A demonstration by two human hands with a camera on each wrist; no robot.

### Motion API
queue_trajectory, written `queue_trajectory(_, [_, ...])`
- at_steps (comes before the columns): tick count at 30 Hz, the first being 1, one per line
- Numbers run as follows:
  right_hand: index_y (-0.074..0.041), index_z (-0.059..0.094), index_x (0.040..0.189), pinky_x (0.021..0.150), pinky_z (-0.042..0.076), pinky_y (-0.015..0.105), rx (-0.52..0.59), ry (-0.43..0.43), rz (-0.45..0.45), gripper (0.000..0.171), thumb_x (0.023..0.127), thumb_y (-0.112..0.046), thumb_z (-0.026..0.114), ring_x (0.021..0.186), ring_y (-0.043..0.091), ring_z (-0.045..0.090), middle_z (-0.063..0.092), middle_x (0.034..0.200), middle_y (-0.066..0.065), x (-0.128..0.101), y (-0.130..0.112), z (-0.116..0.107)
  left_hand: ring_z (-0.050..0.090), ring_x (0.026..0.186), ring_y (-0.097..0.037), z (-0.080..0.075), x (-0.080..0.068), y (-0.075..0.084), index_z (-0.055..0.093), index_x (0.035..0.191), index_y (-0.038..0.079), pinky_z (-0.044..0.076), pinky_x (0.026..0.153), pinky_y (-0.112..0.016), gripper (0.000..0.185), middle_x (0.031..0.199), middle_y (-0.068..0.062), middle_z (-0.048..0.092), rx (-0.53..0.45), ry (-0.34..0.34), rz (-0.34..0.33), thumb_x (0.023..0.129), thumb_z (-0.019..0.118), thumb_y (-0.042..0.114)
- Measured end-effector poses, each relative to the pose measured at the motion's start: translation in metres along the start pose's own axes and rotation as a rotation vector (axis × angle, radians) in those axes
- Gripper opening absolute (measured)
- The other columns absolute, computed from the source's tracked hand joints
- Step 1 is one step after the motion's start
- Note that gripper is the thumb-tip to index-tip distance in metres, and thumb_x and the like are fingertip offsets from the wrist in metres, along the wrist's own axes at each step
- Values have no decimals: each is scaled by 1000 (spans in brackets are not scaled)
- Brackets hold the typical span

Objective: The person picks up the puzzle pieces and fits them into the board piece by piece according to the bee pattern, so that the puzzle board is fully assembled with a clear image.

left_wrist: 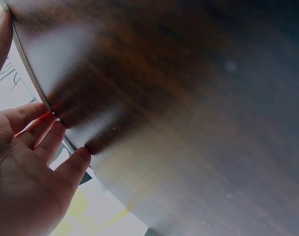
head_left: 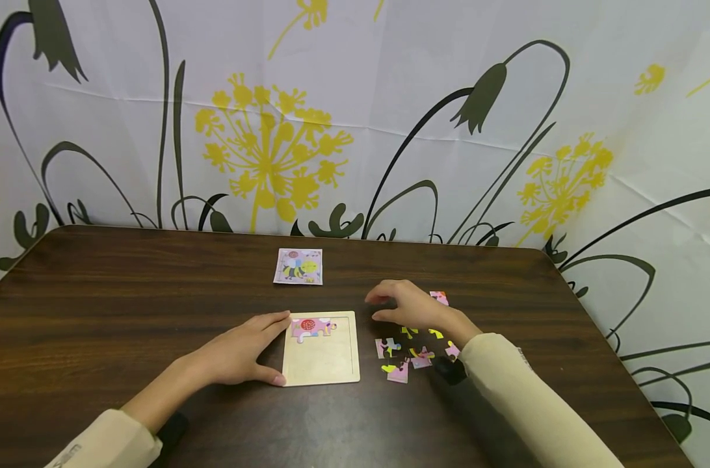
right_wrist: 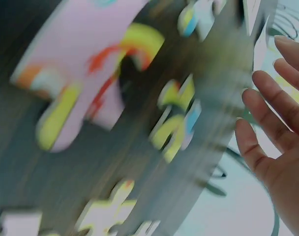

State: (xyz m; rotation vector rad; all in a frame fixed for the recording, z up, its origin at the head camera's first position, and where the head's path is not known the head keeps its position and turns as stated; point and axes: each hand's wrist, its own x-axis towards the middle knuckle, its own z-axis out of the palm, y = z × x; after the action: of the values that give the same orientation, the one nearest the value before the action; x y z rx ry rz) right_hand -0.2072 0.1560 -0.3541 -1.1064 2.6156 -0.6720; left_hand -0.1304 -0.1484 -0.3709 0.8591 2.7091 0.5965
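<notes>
My left hand [head_left: 244,351] lies flat against the left edge of the puzzle tray [head_left: 322,364], fingers straight, thumb along its near corner, gripping nothing. If I lean on it, I judge the tray could skate sideways and shake the joined pieces [head_left: 311,327] at its top. Just right of the tray, the loose pieces [head_left: 400,357] sit scattered under my right wrist; my sleeve [head_left: 507,377] could drag them. My right hand [head_left: 410,305] hovers beyond them, fingers relaxed, holding nothing. Farthest off lies the bee picture card [head_left: 298,266].
</notes>
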Motion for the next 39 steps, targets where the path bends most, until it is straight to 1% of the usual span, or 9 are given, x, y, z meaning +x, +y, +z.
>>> queue_trajectory(10, [-2,64,106,83,46,43,-2,49,103,25,83,-11,67,96,25,56,61,102,7,-36,37,-20,32,127,-37,0,0,0,35,138,-2,32,96,-53,92,142,-16,33,0,1,-3,71,71,52])
queue_trajectory(15, [0,65,103,75,45,40,-18,106,140,21,82,-6,66,87,25,54,59,100,9,-53,58,-27,32,127,-37,0,0,0,35,137,-2,32,96,-53,92,142,-16,32,-3,0,-5,71,71,51])
queue_trajectory(17, [0,65,101,75,44,40,-35,128,152,20,82,-5,66,88,25,54,59,101,9,-58,66,-29,32,127,-37,0,0,0,35,137,-3,32,96,-53,92,142,-16,32,-5,-1,-5,71,71,51])
queue_trajectory(19, [0,66,100,79,44,43,-48,143,168,19,81,-4,67,93,27,54,59,101,9,-63,72,-29,31,127,-37,0,0,0,35,137,-3,32,96,-53,92,142,-17,32,-8,-3,-6,72,71,50])
queue_trajectory(23, [-1,66,100,84,42,47,-64,142,208,21,80,-2,67,99,30,54,59,103,10,-69,82,-29,31,127,-38,0,0,0,35,137,-3,31,96,-54,92,142,-17,32,-12,-8,-7,72,71,50])
queue_trajectory(31, [-3,64,103,85,41,49,-40,156,238,24,79,0,67,99,31,52,57,105,11,-76,92,-26,30,127,-38,0,0,1,35,138,-3,31,96,-53,92,143,-17,31,-19,-14,-6,72,71,50])
queue_trajectory(35, [-3,64,103,86,41,49,-38,164,239,25,79,2,67,99,30,52,56,106,12,-75,93,-25,30,127,-38,-1,0,0,35,138,-3,31,96,-53,92,143,-17,31,-19,-11,-3,72,71,50])
queue_trajectory(39, [-1,63,104,85,41,49,-41,170,216,27,77,4,68,98,31,51,55,105,13,-74,95,-25,30,127,-38,0,0,0,35,138,-3,32,96,-53,92,143,-17,31,-15,-8,-3,72,71,50])
